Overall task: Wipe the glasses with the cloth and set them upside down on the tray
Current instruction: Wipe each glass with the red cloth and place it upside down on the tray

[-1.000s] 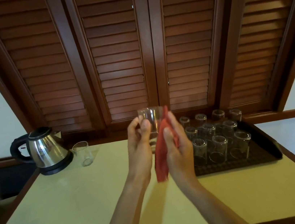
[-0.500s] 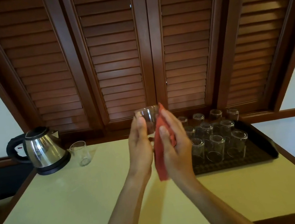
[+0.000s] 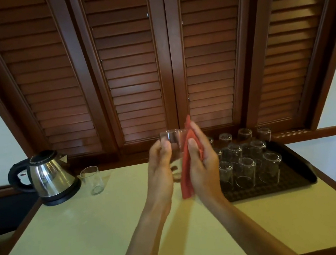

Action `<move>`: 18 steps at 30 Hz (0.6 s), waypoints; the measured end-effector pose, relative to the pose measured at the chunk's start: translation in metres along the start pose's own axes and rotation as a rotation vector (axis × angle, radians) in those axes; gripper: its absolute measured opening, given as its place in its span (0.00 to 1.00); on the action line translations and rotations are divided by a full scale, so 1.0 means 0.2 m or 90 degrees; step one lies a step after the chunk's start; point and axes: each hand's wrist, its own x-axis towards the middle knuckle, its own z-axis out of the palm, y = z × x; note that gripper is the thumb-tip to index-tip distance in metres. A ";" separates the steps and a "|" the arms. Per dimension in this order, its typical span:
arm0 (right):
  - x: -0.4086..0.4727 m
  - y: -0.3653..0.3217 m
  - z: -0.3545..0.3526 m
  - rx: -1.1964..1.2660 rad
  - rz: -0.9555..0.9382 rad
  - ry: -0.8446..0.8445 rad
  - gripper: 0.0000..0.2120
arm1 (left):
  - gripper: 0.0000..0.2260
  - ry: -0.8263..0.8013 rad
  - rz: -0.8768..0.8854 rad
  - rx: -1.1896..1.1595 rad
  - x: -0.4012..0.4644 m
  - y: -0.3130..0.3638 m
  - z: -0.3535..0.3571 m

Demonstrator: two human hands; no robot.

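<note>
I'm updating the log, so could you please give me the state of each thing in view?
Held glass: gripped by left hand, off the table.
Red cloth: pressed to it by right hand.
Tray glasses: upside down on the black tray.
Lone glass: upright beside kettle.
Shutters: closed.

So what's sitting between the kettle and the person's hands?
In the head view, one upright glass stands on the table beside the kettle, left of the left hand.
</note>
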 end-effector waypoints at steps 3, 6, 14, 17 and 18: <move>-0.02 -0.04 0.03 -0.064 -0.072 -0.030 0.22 | 0.23 -0.002 -0.042 -0.033 0.02 0.01 0.01; -0.14 0.00 0.03 -0.059 -0.065 -0.069 0.23 | 0.28 -0.022 0.025 -0.026 0.06 0.08 -0.04; -0.09 -0.10 0.06 -0.095 -0.186 -0.088 0.20 | 0.26 0.067 -0.055 -0.121 0.08 0.03 -0.02; -0.10 -0.04 0.05 -0.070 -0.117 -0.043 0.21 | 0.23 0.043 -0.030 -0.092 0.03 0.01 -0.01; -0.06 -0.04 0.04 -0.037 -0.051 -0.026 0.21 | 0.24 0.028 -0.019 -0.061 -0.01 -0.01 0.00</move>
